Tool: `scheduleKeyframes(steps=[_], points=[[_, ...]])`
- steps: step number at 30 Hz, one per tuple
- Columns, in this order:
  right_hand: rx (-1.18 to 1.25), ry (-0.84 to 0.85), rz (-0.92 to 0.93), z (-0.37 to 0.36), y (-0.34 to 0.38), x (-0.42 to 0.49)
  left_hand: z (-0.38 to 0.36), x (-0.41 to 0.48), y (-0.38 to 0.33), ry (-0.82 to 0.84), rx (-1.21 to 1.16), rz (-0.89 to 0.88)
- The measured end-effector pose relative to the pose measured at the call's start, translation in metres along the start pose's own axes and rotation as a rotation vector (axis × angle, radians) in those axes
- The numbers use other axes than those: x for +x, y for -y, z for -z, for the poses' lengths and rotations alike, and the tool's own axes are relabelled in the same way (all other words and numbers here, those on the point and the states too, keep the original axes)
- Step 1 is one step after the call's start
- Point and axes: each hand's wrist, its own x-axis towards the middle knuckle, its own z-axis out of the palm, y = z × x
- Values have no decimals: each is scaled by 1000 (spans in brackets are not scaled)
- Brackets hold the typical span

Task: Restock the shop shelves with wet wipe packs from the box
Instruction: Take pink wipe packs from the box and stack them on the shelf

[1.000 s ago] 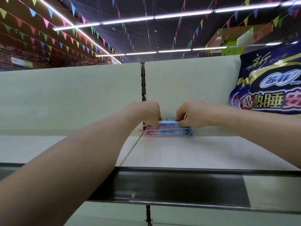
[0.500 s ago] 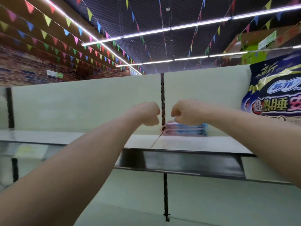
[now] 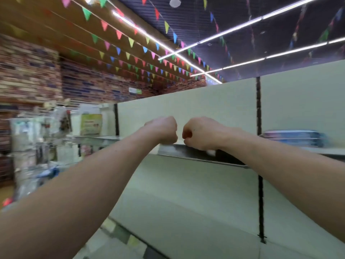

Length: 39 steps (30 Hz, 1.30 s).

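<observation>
Grey metal edging of the shelf [image 3: 188, 153] is now crossed by the withdrawn hands: the left hand [image 3: 162, 130] and, beside it, the right hand [image 3: 200, 133] are curled into fists with nothing held. Farther right on the shelf, the wet wipe packs [image 3: 295, 137] have been left stacked, so another load from the box, not in view, is judged due.

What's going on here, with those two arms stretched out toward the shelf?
A person is stocking a shop shelf by hand. Right now the left hand and right hand hang in front of the shelf edge with fingers curled, holding nothing. A small stack of wet wipe packs lies on the shelf off to the right, clear of both hands. The supply box is not in view.
</observation>
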Motion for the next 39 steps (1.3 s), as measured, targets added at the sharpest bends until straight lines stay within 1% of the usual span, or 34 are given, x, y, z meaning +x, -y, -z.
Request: scheduleKeyframes(steps=[6, 9, 12, 20, 23, 29, 32, 35, 39], points=[[124, 8, 227, -17, 74, -6, 23, -74, 64, 53, 153, 250], [176, 54, 361, -21, 110, -19, 34, -121, 85, 102, 201, 386], [216, 80, 466, -25, 138, -36, 40, -161, 95, 138, 234, 486], [329, 161, 767, -27, 209, -120, 53, -301, 82, 218, 407, 766], [367, 176, 873, -25, 238, -154, 64, -357, 74, 228, 400, 879], [442, 298, 1085, -19, 296, -237, 89, -477, 54, 253, 432, 1066], [451, 351, 1178, -18, 327, -281, 97, -533, 49, 296, 455, 1142], [440, 380, 1242, -18, 361, -323, 102, -584, 47, 339, 452, 1237], [451, 435, 1326, -15, 404, -381, 107, -654, 42, 356, 402, 1341]])
